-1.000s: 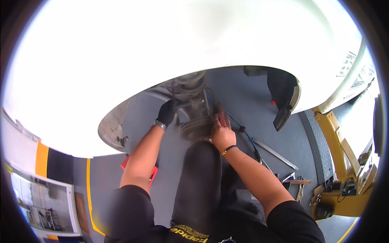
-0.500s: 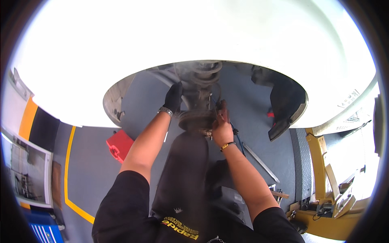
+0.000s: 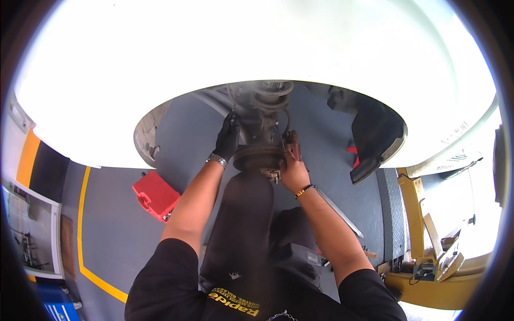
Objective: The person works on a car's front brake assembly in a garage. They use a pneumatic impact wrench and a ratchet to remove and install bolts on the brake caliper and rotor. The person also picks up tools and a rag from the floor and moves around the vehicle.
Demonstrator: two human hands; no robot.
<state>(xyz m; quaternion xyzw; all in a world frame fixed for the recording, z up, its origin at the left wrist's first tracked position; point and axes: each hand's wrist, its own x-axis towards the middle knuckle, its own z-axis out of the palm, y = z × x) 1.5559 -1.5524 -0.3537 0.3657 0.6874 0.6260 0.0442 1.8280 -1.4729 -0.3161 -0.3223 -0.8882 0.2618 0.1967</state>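
Note:
Inside the wheel arch of a white car, a rusty brake disc (image 3: 258, 158) sits below a coil spring and strut (image 3: 272, 101). Wheel studs (image 3: 272, 174) show at the disc's near side. My left hand (image 3: 227, 138), in a black glove, reaches up beside the strut, left of the disc. Its dark fingers blend together, so their grip is unclear. At the disc's right edge my bare right hand (image 3: 294, 174) is closed on a reddish-brown part that looks like a brake caliper (image 3: 293, 143). A thin dark hose (image 3: 288, 116) runs down toward this part.
The white body panel (image 3: 257, 43) hangs low overhead. A dark arch liner (image 3: 377, 128) droops at the right. On the grey floor lie a red case (image 3: 156, 196) at the left and a metal bar (image 3: 342, 215) at the right. A yellow lift arm (image 3: 412, 208) stands further right.
The view has shifted slightly. My left hand has moved a little down beside the strut. My right hand stays at the disc's right edge, its reddish-brown part now showing more clearly.

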